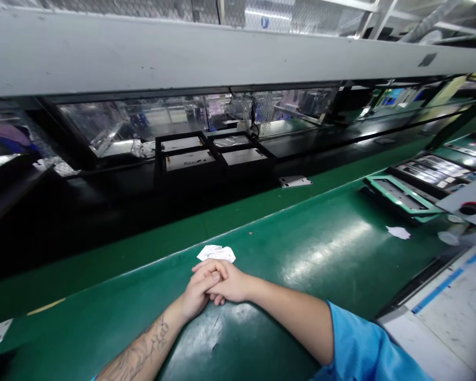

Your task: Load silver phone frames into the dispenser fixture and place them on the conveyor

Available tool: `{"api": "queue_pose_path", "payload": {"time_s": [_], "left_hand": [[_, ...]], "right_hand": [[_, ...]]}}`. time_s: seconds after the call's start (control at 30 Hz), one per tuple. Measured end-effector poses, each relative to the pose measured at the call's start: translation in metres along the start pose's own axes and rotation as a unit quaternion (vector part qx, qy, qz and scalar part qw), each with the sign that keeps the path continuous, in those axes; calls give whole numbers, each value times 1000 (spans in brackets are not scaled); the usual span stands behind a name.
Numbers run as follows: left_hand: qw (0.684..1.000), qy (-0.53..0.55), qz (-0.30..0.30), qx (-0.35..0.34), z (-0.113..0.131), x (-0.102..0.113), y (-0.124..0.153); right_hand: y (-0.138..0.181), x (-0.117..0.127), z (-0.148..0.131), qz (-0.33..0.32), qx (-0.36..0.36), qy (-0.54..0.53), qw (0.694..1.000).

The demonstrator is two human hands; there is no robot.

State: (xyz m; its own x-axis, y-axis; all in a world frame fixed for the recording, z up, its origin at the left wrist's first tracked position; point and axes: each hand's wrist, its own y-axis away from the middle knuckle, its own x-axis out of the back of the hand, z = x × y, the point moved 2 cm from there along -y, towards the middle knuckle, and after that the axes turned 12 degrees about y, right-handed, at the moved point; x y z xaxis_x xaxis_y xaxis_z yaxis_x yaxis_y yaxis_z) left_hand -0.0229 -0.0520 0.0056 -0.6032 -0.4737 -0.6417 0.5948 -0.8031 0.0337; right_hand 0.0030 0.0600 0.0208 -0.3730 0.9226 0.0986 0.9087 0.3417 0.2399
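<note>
The crumpled white paper (pixel 216 252) lies on the green worktop (pixel 269 248), just beyond the person's joined hands; whether the fingertips touch its near edge I cannot tell. On the near side of the paper, the left hand (pixel 193 297) and right hand (pixel 235 281) are clasped, fingers closed around each other, and no object shows between them. Right of the paper and nearer the viewer is a blue sleeve (pixel 360 341) on the right arm. Beyond the paper, past a green strip (pixel 238 214), black frames (pixel 218 165) hold flat pale pieces (pixel 244 155). Beyond and right of it lies a flat plate (pixel 295 181). Well to its right are a green-rimmed tray (pixel 419 207) and a white scrap (pixel 398 232).
</note>
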Motion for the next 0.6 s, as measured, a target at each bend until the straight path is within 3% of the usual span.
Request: {"api": "queue_pose_path", "payload": {"time_s": [0.27, 0.6], "left_hand": [[995, -103, 2, 0, -3, 4, 1], [995, -99, 2, 4, -4, 5, 0]], "right_hand": [[2, 3, 2, -17, 7, -13, 1000], [2, 3, 2, -14, 12, -25, 1000]]}}
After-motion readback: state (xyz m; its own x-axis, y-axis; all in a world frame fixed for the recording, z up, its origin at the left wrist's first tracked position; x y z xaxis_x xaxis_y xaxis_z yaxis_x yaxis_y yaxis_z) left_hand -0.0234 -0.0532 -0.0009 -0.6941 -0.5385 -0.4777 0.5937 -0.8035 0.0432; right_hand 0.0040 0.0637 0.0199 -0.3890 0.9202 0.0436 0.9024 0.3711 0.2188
